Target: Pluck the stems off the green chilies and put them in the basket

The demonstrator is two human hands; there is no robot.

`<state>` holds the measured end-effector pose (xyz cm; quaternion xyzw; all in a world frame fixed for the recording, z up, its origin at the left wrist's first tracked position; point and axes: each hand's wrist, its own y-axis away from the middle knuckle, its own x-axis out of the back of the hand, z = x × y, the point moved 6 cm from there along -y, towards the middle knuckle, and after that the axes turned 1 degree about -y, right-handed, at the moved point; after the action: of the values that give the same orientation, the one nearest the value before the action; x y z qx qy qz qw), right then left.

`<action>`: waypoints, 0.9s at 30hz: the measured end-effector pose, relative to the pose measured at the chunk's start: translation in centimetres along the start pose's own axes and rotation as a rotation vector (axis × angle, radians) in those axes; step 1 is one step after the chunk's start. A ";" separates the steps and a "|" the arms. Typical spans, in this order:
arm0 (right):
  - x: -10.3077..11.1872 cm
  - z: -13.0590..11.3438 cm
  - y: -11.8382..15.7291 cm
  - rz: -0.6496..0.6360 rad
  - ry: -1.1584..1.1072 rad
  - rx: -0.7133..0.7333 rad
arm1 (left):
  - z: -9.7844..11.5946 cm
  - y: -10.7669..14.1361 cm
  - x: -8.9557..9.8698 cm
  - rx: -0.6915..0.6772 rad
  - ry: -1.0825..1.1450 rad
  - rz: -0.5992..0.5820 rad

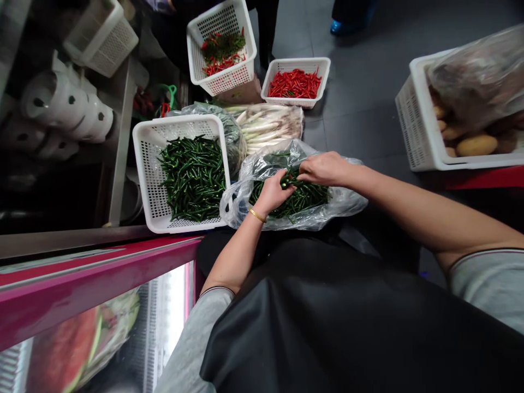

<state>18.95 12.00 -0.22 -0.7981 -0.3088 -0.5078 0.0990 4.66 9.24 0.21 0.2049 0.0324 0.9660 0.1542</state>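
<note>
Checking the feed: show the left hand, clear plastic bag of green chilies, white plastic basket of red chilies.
Left hand [272, 192]: head view, its back.
Clear plastic bag of green chilies [344, 202]: head view, right edge.
White plastic basket of red chilies [297, 61]: head view, far rim.

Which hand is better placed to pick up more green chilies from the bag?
Probably the left hand: it is down among the green chilies, while the right hand sits higher, over the plastic bag.

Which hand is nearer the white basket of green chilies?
Left. The left hand is just right of the basket, not touching it; the right hand is farther right.
</note>
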 end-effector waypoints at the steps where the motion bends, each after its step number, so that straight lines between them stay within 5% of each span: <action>1: 0.1 -0.3 0.0 -0.037 -0.071 0.033 | 0.7 0.1 0.4 -0.015 0.013 -0.012; 6: 0.4 -2.4 1.2 -0.163 -0.460 0.067 | 3.2 1.1 1.2 -0.087 0.084 -0.056; 11: 1.5 -3.1 2.7 -0.112 -0.767 -0.087 | 3.4 2.3 0.9 -0.107 0.198 -0.097; 15: 1.2 -4.6 3.7 -0.117 -0.940 -0.068 | 3.5 3.6 -0.1 -0.059 0.283 -0.253; 20: -1.0 -6.8 4.7 0.105 -1.230 -0.081 | 3.5 5.4 -0.5 -0.010 0.486 -0.389; 22: -1.7 -6.3 5.1 0.247 -1.006 -0.165 | 2.3 5.9 -1.0 0.062 0.525 -0.362; 24: -1.8 -4.8 5.4 0.334 -0.554 -0.274 | 0.3 6.2 -1.7 0.200 0.597 -0.275; 27: -2.3 -1.5 5.4 0.223 0.053 -0.411 | -2.5 6.7 -2.4 0.382 0.759 -0.114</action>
<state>20.39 6.17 -0.70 -0.8171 -0.1062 -0.5667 -0.0023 3.82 2.18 -2.13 -0.1424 0.2766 0.9394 0.1437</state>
